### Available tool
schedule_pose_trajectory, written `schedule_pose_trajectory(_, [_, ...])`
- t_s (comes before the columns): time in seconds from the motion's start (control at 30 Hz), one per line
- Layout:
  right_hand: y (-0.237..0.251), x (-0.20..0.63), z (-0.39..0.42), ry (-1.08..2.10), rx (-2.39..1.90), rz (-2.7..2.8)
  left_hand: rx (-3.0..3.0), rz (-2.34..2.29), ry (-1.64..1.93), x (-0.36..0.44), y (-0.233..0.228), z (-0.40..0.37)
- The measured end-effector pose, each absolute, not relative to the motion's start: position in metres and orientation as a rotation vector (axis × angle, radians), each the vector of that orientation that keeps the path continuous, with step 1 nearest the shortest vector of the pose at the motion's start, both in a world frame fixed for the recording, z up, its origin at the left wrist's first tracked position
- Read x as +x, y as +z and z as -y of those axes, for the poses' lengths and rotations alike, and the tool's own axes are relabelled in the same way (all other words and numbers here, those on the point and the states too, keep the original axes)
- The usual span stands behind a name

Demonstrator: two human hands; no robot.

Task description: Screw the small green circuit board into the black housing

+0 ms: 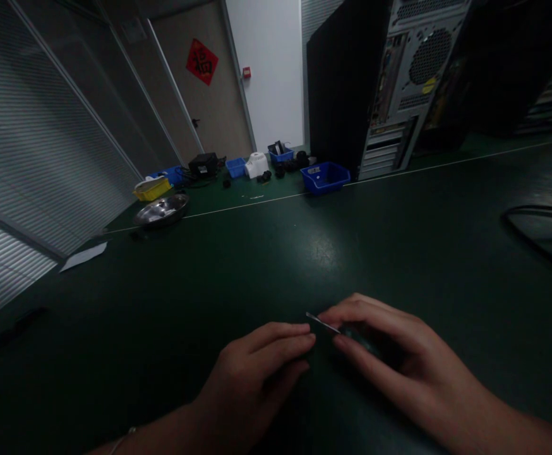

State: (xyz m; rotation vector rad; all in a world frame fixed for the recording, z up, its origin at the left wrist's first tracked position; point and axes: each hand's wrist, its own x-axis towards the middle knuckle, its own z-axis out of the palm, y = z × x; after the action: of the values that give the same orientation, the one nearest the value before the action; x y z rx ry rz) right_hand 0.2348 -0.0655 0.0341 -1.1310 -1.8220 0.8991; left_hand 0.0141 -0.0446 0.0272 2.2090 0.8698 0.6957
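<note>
Both my hands rest low on a dark green table (266, 253). My right hand (390, 354) has its fingers curled over a thin flat dark card-like piece (322, 324), pinching its edge just above the table. My left hand (261, 370) lies next to it with loosely bent fingers, its fingertips touching the left end of the same piece. Most of the piece is hidden under my right hand.
A computer tower (390, 82) stands at the back right with its rear panel showing. Blue bins (324, 176), a yellow bin (153, 188), a metal bowl (162, 210) and small parts sit at the far edge. A black cable (536, 230) loops at right. White paper (83, 256) lies left.
</note>
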Motion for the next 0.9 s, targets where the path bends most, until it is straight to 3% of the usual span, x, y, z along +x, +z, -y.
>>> schedule_pose_trajectory(0.3, [0.036,0.235,0.064,0.879,-1.107,1.841,2.704,-0.647,0.575,0.012,0.014,0.046])
schedule_pose_trajectory(0.43, [0.031,0.237,0.064,0.881,-1.106,1.849,2.887,-0.561,0.681,0.014,0.013,0.046])
schedule_pose_trajectory(0.9, [0.032,0.234,0.071,0.869,-1.212,2.219,2.605,-0.845,0.541,0.015,0.018,0.045])
